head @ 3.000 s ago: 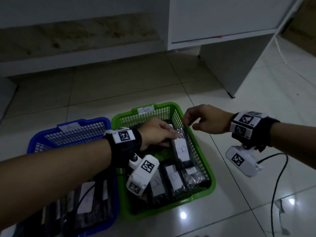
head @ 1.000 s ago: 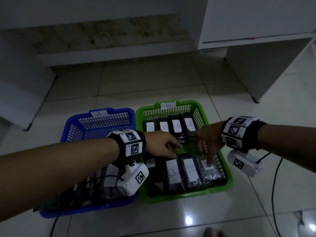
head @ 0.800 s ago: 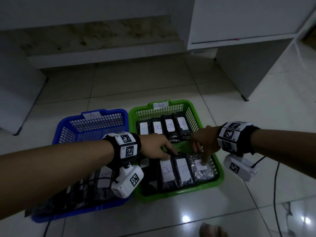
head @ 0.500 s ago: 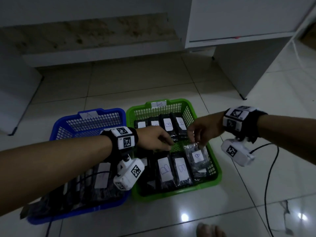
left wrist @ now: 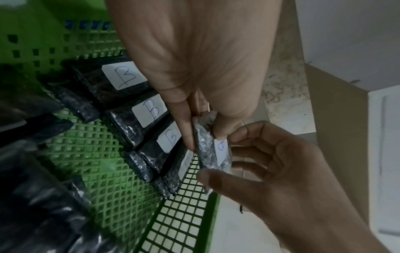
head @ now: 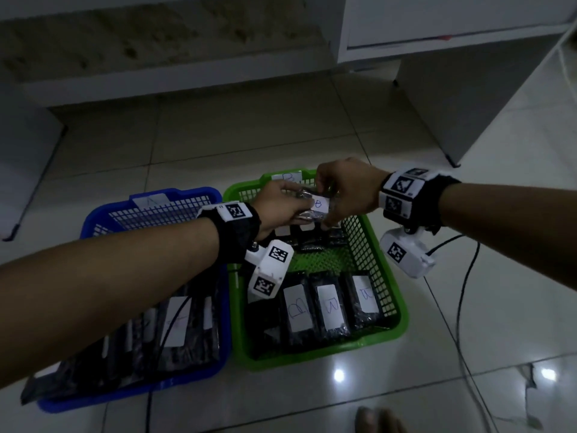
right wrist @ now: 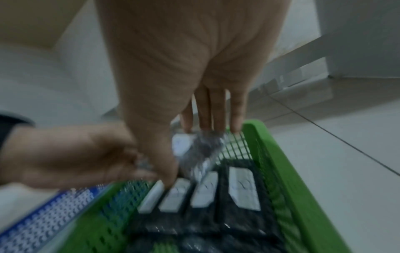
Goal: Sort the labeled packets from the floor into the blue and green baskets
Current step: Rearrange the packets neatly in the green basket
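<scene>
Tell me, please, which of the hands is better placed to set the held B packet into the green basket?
Left, probably: the left hand pinches the B packet over the green basket; the right hand only cups its end.

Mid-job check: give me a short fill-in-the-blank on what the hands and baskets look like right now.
1. Both hands hold one packet whose white label reads ____.
2. That packet is held above the far end of the ____ basket.
3. The left hand and the right hand meet on the packet, and the basket to their left, the blue basket, carries a tag with the letter ____.

Missing words: B; green; A
</scene>
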